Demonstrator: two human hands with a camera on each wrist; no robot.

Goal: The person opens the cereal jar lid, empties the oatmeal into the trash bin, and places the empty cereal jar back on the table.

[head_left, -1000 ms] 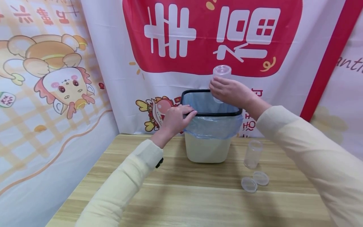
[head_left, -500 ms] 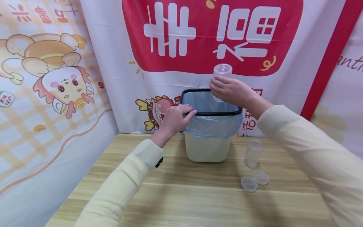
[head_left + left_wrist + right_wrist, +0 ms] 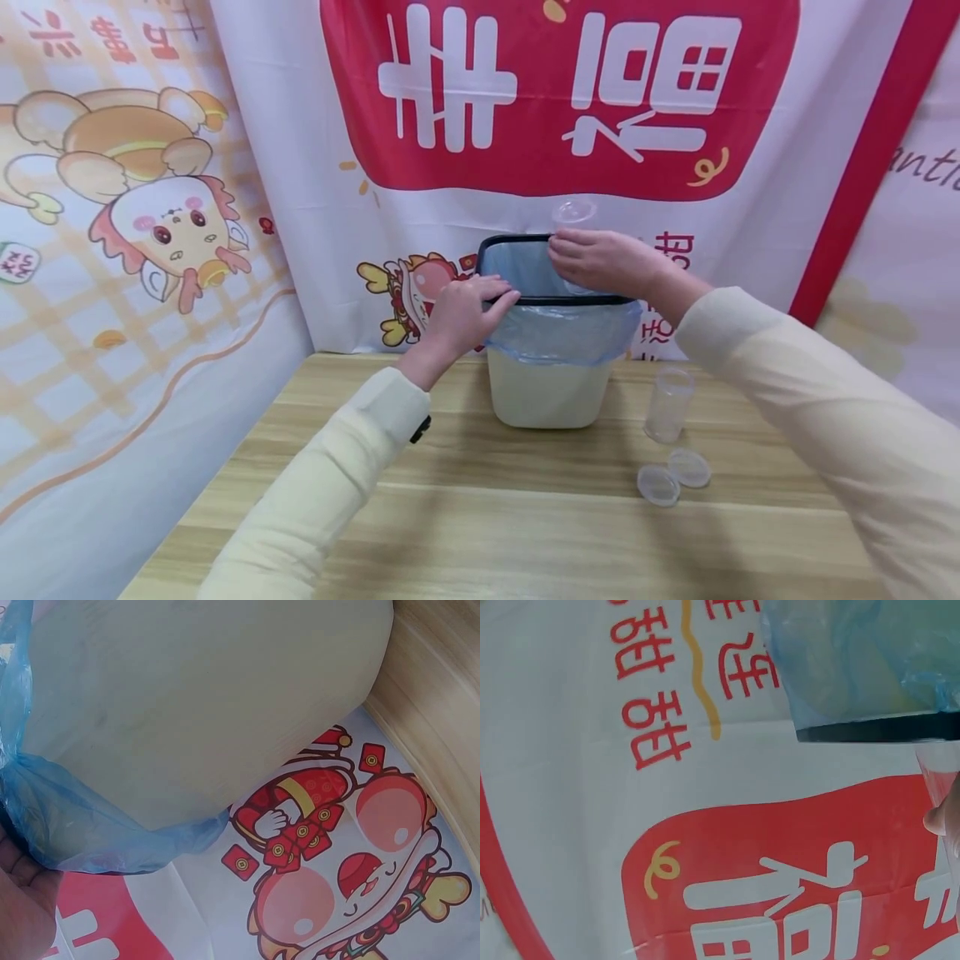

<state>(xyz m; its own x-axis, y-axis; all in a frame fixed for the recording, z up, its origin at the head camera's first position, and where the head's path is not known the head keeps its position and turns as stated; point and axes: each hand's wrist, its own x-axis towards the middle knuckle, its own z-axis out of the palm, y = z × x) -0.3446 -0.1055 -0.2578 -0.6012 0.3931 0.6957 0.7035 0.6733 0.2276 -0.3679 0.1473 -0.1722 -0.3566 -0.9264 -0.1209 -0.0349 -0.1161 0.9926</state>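
Note:
A cream trash can (image 3: 547,396) stands on the wooden table against the back wall, lined with a blue plastic bag (image 3: 562,333) under a black rim. My left hand (image 3: 461,312) grips the rim's left front corner; its fingertips are partly hidden. Above the opening, at the right side, my right hand (image 3: 603,262) holds a clear plastic jar (image 3: 575,213). The jar's lower part dips inside the rim, partly behind the fingers. In the right wrist view, only the thumb side of that hand (image 3: 950,814) shows, against the jar (image 3: 936,759).
To the right of the can, a second clear jar (image 3: 670,406) stands upright on the table (image 3: 525,533). Two round clear lids, one nearer (image 3: 658,485) and one farther (image 3: 688,468), lie in front of it. Printed cloth (image 3: 420,208) covers the wall behind.
My right hand has lowered the jar toward the can's opening and slightly left. My left hand stays on the rim.

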